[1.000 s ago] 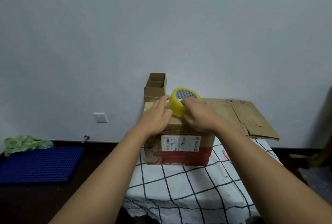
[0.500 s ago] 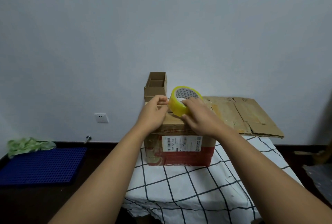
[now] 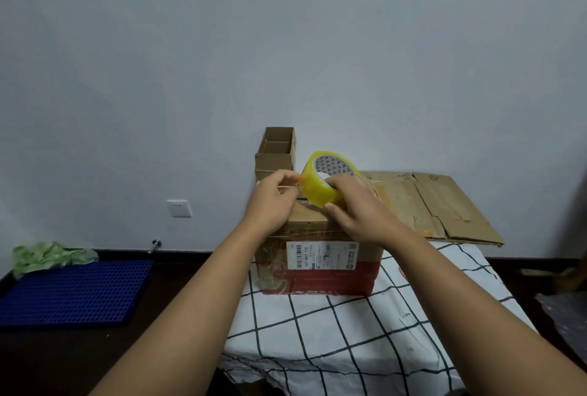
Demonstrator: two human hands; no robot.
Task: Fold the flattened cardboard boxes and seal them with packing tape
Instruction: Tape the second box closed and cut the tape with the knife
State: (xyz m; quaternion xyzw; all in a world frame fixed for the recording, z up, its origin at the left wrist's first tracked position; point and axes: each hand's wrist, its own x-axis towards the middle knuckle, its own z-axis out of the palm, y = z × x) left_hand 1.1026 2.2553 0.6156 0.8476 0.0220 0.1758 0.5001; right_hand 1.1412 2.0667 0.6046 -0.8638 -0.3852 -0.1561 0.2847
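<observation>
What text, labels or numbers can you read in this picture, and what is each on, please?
"507-P602 T70": printed sideways beside the barcode on the white label on the box.
Rest of the label: too small to read.
Marks on the flat cardboard: too blurred to read.
Pattern inside the tape roll: no legible words.

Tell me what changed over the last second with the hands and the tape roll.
The left hand went from lying flat on the box beside the tape roll to curled fingers pinching at the roll's left edge, apparently at the tape end. The roll lifted slightly and tilted. The right hand kept its grip on the roll. The box, the flattened cardboard and the small open box stayed put.
</observation>
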